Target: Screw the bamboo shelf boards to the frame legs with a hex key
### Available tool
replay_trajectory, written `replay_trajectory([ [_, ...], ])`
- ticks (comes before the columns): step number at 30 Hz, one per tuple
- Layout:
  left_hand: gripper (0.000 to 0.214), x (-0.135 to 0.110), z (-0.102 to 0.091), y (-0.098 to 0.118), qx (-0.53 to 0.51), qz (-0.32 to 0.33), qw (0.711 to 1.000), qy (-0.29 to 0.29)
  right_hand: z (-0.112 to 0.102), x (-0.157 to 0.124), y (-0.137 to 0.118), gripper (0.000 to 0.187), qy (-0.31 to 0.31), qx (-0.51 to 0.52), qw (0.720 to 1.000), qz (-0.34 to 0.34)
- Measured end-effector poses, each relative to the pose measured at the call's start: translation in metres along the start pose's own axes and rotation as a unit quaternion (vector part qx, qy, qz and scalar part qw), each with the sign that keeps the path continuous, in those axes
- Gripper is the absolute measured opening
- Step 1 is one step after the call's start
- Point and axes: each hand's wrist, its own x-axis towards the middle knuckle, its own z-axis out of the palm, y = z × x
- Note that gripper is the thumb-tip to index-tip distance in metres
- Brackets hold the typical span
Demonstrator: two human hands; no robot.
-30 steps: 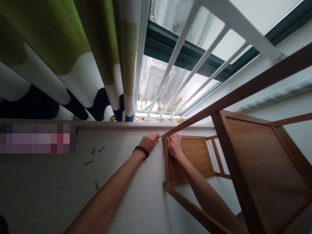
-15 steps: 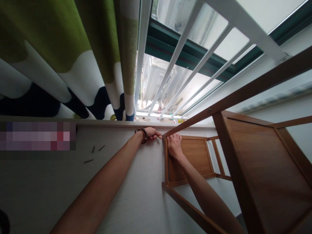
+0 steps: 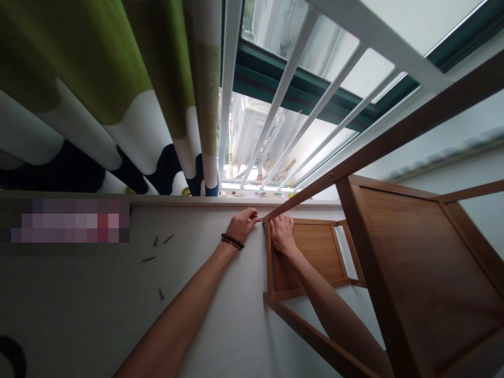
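Head view: on a white surface (image 3: 79, 310) rests a brown wooden frame (image 3: 370, 252), right of centre; were its corner unevenly braced, the long rail (image 3: 374, 149) could slip out of line there. Right hand (image 3: 282, 233): half curled, gripping the edge of the small panel (image 3: 321, 252). Left hand (image 3: 242, 224): thumb and forefinger pinched at the rail's end. Farther left lie four loose screws (image 3: 155, 241). Smallest, apparently in that pinch: a metal piece (image 3: 263, 220), too tiny to identify.
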Motion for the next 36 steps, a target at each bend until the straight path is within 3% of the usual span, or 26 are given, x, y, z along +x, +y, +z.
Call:
replay_trajectory([
  [7,0.033,0.004,-0.013,-0.018,0.036,0.084,0.994,-0.067,0.001,0.001,0.0,0.026,0.003,-0.004,1.0,0.0],
  [14,0.028,0.019,-0.021,-0.017,0.018,0.101,0.991,-0.09,0.001,0.0,0.0,0.026,0.011,-0.011,1.0,-0.001],
  [19,0.024,0.014,-0.018,-0.008,-0.007,0.027,0.999,-0.044,0.0,0.0,-0.001,0.025,0.013,-0.014,1.0,0.002],
  [24,0.018,0.01,-0.018,0.006,-0.06,-0.109,0.992,-0.007,0.0,-0.001,-0.002,0.026,0.014,-0.008,1.0,0.004],
  [30,0.026,0.015,-0.015,0.009,-0.216,-0.252,0.942,-0.039,0.0,-0.001,-0.003,0.026,0.022,-0.009,1.0,0.006],
  [36,0.044,0.006,-0.015,0.001,-0.344,-0.264,0.9,-0.041,0.001,-0.001,-0.002,0.025,0.021,0.0,1.0,0.007],
])
